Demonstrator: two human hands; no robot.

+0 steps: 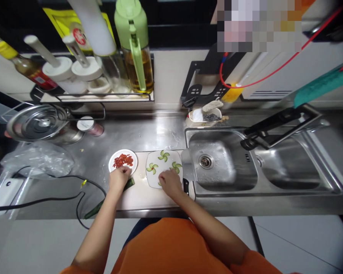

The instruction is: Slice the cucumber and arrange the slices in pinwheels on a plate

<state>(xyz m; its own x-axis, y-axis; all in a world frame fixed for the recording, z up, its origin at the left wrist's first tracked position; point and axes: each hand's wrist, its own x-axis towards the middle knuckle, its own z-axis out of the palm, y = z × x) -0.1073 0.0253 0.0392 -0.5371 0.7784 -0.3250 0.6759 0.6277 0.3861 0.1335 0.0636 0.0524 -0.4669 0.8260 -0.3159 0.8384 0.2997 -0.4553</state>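
My left hand (120, 179) is closed at the near rim of a small round white plate (111, 163) of dried goji berries (122, 160). Whatever its fingertips hold is hidden. Fingers curled, my right hand (170, 183) hovers over or rests on the near right part of a squarish white plate (156, 182); I cannot make out anything in its grip. Green cucumber slices (164, 155) lie on that plate in several pinwheel shapes, the left one with a red bit at its centre. A cut cucumber piece (129, 184) lies beside my left hand.
Under the plates is a pale cutting board (148, 199). A cleaver (189, 164) lies at its right, next to the double sink (225, 160). Further left are a black cable (60, 198), a plastic bag (40, 158) and a lidded pot (40, 121). A seasoning rack (103, 98) hangs behind.
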